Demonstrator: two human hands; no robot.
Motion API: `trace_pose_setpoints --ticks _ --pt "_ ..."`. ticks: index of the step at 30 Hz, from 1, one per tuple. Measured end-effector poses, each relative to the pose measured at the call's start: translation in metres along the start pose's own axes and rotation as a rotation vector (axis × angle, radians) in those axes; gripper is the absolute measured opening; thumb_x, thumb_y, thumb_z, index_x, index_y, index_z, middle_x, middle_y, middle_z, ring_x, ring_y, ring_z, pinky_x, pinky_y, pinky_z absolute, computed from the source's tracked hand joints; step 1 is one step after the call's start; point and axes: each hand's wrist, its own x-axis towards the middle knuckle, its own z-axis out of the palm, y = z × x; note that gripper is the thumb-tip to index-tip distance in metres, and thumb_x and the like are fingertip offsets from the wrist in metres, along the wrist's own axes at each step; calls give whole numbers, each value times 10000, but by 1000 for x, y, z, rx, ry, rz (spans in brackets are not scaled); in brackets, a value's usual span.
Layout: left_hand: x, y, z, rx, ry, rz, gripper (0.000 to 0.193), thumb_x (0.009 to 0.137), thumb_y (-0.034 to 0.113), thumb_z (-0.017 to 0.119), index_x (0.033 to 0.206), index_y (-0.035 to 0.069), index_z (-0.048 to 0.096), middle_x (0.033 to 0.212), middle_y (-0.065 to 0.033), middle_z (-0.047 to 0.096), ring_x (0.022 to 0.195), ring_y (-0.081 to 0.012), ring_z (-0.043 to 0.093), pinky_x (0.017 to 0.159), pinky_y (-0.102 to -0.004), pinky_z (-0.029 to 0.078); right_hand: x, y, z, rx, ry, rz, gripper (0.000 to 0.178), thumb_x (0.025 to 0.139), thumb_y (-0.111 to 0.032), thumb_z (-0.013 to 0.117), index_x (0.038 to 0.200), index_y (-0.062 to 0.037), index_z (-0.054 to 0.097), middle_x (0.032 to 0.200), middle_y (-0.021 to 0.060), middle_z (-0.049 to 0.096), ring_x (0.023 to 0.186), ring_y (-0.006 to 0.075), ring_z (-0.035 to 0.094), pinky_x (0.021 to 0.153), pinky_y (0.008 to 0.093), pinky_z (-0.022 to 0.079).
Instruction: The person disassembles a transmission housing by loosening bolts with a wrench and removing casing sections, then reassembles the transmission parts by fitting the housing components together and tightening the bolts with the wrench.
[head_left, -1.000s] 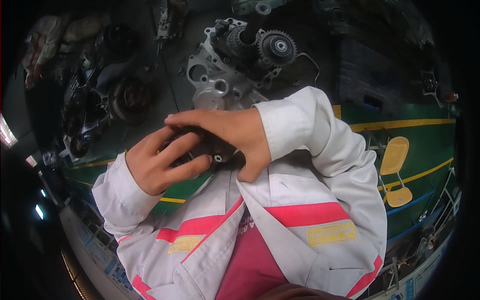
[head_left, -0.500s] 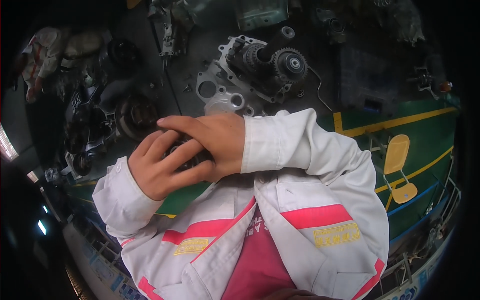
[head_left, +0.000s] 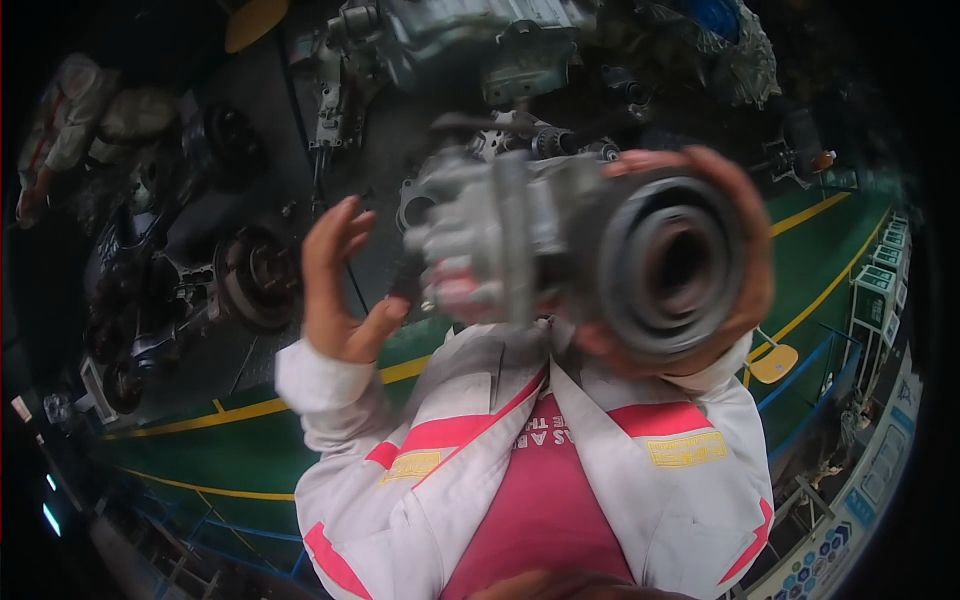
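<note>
Head view, grey metal part point(head_left: 545, 235), long axis crosswise, ringed end point(head_left: 645, 270) right.

Toward the near left corner of the dark surface point(head_left: 278, 190), a brownish round hub point(head_left: 256, 278); far right, a plastic-wrapped part point(head_left: 748, 62). Past its near edge — green floor point(head_left: 240, 455), yellow seat point(head_left: 774, 365).

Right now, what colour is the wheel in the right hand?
The wheel is grey with a dark centre; best seen, though blurred, in the head view.

It was a mechanical workshop: a dark round hub point(head_left: 255, 280) and a silvery metal casing point(head_left: 440, 45) lay about, and yellow lines point(head_left: 811, 214) marked the green floor point(head_left: 250, 450).
</note>
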Motion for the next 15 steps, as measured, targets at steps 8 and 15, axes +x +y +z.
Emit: trace_pose_setpoints --ticks 8,15 --pt "56 -65 102 -596 228 -115 622 869 210 614 1379 22 313 1374 -144 399 1257 -243 406 1048 -357 303 3 22 -42 -72 579 56 756 661 -209 758 1281 76 430 1069 169 604 923 254 618 845 336 484" --pt "82 -80 115 -479 173 -93 598 892 237 587 1374 12 313 1372 -150 395 1267 -248 390 1056 -352 288 5 26 -55 -151 671 102 585 698 -142 706 1209 60 505 1036 137 615 902 236 610 836 316 471"
